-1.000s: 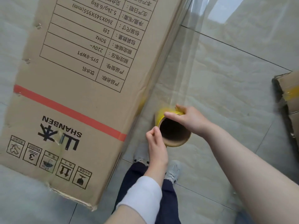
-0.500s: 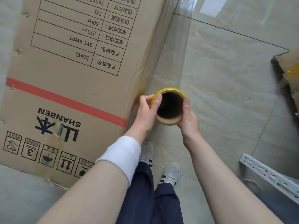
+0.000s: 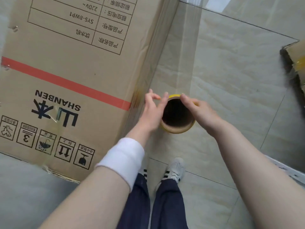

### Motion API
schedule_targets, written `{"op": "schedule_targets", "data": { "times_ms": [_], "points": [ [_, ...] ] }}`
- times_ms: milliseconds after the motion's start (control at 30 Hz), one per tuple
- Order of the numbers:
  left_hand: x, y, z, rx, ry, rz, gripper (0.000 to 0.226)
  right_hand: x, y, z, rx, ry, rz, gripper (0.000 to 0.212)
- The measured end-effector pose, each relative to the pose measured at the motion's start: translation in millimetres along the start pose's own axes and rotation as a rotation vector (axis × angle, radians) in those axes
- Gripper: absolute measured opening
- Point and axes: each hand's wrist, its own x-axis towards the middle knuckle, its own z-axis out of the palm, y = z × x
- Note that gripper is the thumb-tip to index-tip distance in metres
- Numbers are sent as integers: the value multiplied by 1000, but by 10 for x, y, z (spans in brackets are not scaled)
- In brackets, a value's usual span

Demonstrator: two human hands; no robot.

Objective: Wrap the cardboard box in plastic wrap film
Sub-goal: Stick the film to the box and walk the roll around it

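Cardboard box (image 3: 74, 71) is standing on the tile floor (image 3: 239, 80), at my left. My right hand (image 3: 199, 111) is gripping the film roll (image 3: 177, 128), thumb over the rim. My left hand (image 3: 153, 111) is pressing its other side, fingers loosely straight. Plastic wrap film (image 3: 181, 55) is stretching from the roll to the box's right face. Judgement: I should be pulling evenly and holding the roll upright, close to the corner edge, avoiding wrinkles.

The left hand (image 3: 152, 113) is moved from the near rim of the roll of film (image 3: 177, 128) up along its left side, fingers loosened and spread; the right hand (image 3: 201, 111) is brought round from the far rim to the right side
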Motion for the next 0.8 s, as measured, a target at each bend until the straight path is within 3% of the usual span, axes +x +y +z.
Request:
{"op": "schedule_targets", "data": {
  "times_ms": [67, 133, 233, 300, 400, 467, 567, 633, 700, 800],
  "points": [
    [166, 127, -108, 35, -250, 59, 42, -77, 32, 158, 171, 31, 4, 97],
    [194, 121, -131, 88, -387, 87, 50, -152, 124, 330, 338, 117, 43, 101],
    [27, -76, -135, 50, -274, 102, 47, -285, 182, 520, 417, 264, 82, 63],
    [-217, -230, -92, -27, -102, 94, 42, -382, 176, 524, 234, 300, 52, 46],
    [-668, -410, 41, -143, 177, 25, 40, -482, 104, 427, -53, 155, 12, 50],
    [-886, -537, 181, -260, 273, -70, 43, -477, 98, 404, -178, 22, 52, 61],
    [-1066, -690, 291, -325, 274, -194, 45, -421, 140, 476, -298, -42, 71, 76],
    [-1000, -731, 176, -226, 243, -182, 41, -383, 161, 529, -325, -18, 61, 83],
    [-807, -678, -36, -43, 147, -154, 39, -385, 161, 566, -308, 16, 41, 75],
    [-576, -542, -272, 117, -76, -113, 38, -407, 240, 626, -4, 34, 29, 63]
  ]
}}
